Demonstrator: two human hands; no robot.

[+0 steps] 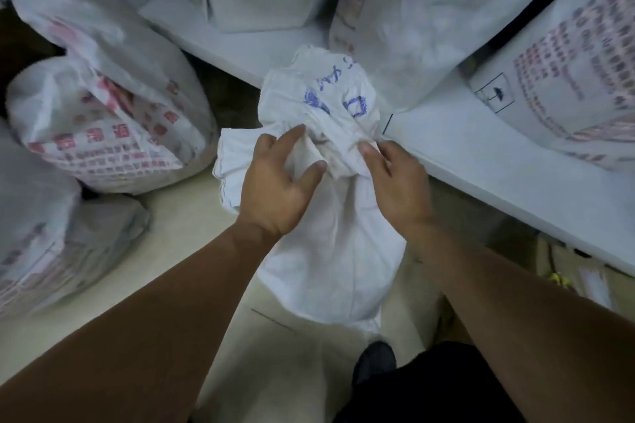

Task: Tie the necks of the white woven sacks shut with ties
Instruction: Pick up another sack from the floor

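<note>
Red-printed sacks crowd the pale floor around a white woven sack with blue markings, upright at the person's feet. The left hand and right hand each clutch its bunched neck.

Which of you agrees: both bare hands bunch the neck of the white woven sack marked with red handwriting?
The colour is wrong: the handwriting is blue. In the head view the left hand and right hand do bunch the neck of the white woven sack.
</note>
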